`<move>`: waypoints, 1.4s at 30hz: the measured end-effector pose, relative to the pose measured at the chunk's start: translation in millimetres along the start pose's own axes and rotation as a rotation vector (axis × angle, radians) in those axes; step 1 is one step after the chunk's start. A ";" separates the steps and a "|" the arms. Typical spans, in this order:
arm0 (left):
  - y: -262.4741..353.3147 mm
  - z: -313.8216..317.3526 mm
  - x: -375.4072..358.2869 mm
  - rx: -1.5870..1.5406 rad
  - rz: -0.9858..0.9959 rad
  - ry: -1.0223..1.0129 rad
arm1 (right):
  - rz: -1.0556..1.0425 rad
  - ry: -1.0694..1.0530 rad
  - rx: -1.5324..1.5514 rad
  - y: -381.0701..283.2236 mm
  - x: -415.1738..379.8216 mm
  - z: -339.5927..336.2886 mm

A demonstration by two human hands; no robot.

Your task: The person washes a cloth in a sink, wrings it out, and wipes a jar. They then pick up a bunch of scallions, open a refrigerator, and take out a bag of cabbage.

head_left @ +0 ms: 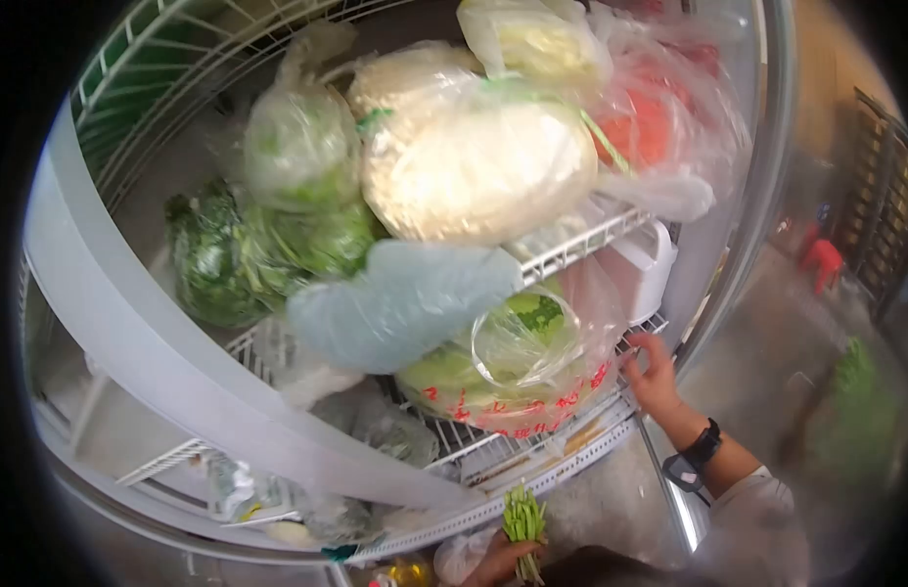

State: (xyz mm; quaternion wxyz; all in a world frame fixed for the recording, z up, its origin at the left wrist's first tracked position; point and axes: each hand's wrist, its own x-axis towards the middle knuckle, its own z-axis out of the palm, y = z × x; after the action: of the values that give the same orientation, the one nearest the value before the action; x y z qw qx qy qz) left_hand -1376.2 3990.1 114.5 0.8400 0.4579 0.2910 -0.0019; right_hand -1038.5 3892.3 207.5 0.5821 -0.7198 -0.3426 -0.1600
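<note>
My left hand (513,560), at the bottom of the head view, is closed around a bunch of green vegetable stems (523,519). My right hand (652,376), with a dark watch on its wrist, reaches to the right end of a wire shelf inside an open fridge. Its fingers are apart and slightly bent, right at the shelf edge. Beside them lies a clear bag (444,377) with red print, holding green produce. A white plastic container (642,269) with a handle stands just above the fingers.
The upper shelf carries a large bag of pale food (483,166), bagged leafy greens (307,230), a bag with orange-red contents (645,127) and a bluish bag (405,303). A white fridge frame (209,362) curves across the left. A red stool (821,259) and greens (850,401) are at right.
</note>
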 end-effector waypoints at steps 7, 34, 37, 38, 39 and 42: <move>93.8 33.2 -91.9 -0.067 0.071 0.012 | -0.753 -0.022 -0.130 -208.9 112.6 -55.3; 285.6 203.5 -96.5 0.735 0.874 0.146 | -0.928 -0.234 -0.619 -247.0 246.7 19.0; 277.1 202.0 -90.9 0.707 0.815 0.131 | -0.614 -0.414 -0.606 -231.8 231.1 19.9; 271.8 200.2 -88.5 0.689 0.774 0.129 | -0.637 -0.354 -0.517 -225.3 227.8 19.3; 266.4 199.2 -87.8 0.667 0.732 0.128 | -0.622 -0.375 -0.508 -222.4 225.3 16.5; 260.2 193.9 -90.0 0.671 0.693 0.137 | -0.646 -0.363 -0.494 -217.3 217.7 9.1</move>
State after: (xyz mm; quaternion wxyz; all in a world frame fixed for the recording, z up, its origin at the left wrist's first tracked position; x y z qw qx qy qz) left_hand -1286.3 3968.1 438.3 0.5761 0.7724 0.1595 0.2145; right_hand -1032.2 3986.8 500.4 0.2433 -0.7097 -0.5981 -0.2818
